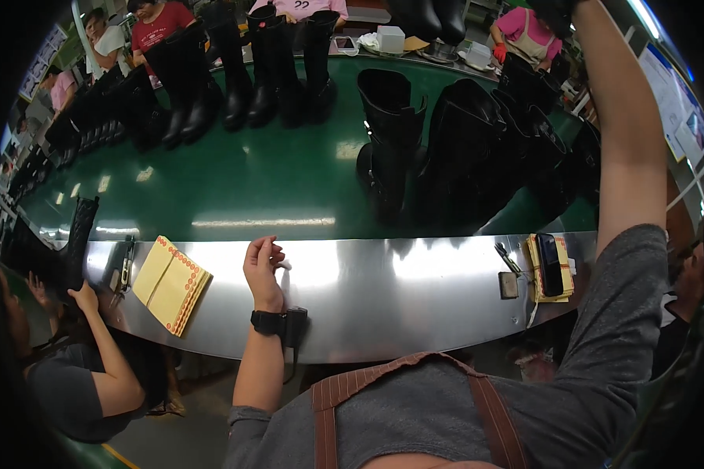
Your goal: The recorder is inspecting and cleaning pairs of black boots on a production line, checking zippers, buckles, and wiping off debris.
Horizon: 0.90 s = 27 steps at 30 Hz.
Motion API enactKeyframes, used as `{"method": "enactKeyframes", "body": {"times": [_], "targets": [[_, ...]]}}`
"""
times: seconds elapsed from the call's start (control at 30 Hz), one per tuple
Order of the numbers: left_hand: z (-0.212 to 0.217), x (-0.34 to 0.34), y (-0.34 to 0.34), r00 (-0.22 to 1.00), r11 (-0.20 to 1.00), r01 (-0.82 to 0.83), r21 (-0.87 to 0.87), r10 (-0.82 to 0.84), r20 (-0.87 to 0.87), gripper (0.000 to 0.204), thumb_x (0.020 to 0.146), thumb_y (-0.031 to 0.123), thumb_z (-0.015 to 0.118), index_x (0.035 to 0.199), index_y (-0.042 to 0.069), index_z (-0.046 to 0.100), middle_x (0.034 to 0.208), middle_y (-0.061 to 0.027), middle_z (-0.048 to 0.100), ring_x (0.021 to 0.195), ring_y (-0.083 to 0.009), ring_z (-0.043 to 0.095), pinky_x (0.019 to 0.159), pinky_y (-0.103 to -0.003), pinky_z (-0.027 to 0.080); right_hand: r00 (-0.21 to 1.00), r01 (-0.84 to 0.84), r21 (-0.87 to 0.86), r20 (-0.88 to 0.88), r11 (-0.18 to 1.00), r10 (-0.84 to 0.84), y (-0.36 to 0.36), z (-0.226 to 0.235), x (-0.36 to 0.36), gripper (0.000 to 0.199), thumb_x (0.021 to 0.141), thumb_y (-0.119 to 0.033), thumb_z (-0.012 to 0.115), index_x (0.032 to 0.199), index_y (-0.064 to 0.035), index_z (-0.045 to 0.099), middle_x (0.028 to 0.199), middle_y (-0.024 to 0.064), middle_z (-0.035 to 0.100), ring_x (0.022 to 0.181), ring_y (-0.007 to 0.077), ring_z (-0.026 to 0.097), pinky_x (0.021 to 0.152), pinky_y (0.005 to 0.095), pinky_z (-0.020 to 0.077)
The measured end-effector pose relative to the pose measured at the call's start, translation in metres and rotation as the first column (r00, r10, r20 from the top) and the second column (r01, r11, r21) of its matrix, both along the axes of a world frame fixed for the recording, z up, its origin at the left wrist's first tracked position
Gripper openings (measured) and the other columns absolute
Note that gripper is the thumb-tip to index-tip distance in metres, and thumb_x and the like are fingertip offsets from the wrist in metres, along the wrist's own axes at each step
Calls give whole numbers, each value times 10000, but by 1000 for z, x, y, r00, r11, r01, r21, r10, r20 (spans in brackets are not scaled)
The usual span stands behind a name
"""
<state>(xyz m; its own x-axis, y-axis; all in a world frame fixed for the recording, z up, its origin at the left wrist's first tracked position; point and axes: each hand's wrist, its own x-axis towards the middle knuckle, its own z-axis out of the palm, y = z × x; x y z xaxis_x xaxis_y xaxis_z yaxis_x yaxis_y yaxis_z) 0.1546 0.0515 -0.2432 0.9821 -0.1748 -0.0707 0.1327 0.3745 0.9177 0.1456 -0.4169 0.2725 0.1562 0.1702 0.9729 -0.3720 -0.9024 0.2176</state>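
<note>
My left hand (263, 270) is above the metal edge strip (352, 305) of the table, its fingers curled together. A small pale bit shows beside the fingertips, too small to name. A black watch-like band with a black box (293, 324) sits on that wrist. My right arm reaches far up to the upper right, where the hand passes out of the picture beside a dark shape (554, 12). In front of me, tall black boots (391, 148) stand in a group on the green belt (266, 180), right of centre.
A stack of yellow printed cards (172, 285) lies at left, beside a cutter-like tool (127, 266). At right, a black phone (554, 266) rests on more yellow cards. More black boots (184, 86) line the far side. A co-worker (94, 375) handles a boot at left; others stand opposite.
</note>
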Motion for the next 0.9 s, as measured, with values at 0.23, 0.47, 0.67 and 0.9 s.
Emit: {"method": "enactKeyframes", "body": {"times": [0.23, 0.47, 0.67, 0.9], "targets": [[1, 0, -5, 997, 996, 73, 49, -71, -29, 144, 933, 147, 574, 979, 22, 628, 793, -26, 610, 700, -97, 561, 659, -251, 480, 649, 475, 341, -758, 811, -61, -58, -219, 133, 491, 725, -407, 802, 1006, -19, 699, 964, 178, 696, 976, 310, 657, 850, 403, 514], [4, 0, -5, 994, 986, 110, 123, -105, -43, 139, 924, 136, 587, 967, 12, 629, 776, -26, 597, 706, -97, 558, 664, -259, 480, 320, 411, 404, -903, 817, 286, -102, -265, 150, 998, 663, -489, 806, 1433, -77, 323, 1345, 219, 515, 1267, 360, 482, 1039, 425, 401], [-3, 3, -4, 988, 979, 153, 136, -152, -16, 136, 922, 139, 594, 976, 18, 626, 779, -25, 597, 687, -95, 556, 663, -247, 484, 636, 8, 542, -651, 840, 414, -60, -197, 92, 445, 740, -276, 781, 1096, -43, 650, 989, 142, 706, 922, 244, 678, 800, 345, 531], [4, -1, -5, 982, 970, 185, 156, -188, 7, 144, 911, 134, 614, 1016, 41, 649, 846, -23, 598, 765, -85, 552, 712, -248, 499, 664, -271, 872, -139, 409, 735, 63, -149, -94, 317, 836, -294, 718, 961, -6, 669, 742, 82, 675, 717, 154, 655, 657, 276, 527]]}}
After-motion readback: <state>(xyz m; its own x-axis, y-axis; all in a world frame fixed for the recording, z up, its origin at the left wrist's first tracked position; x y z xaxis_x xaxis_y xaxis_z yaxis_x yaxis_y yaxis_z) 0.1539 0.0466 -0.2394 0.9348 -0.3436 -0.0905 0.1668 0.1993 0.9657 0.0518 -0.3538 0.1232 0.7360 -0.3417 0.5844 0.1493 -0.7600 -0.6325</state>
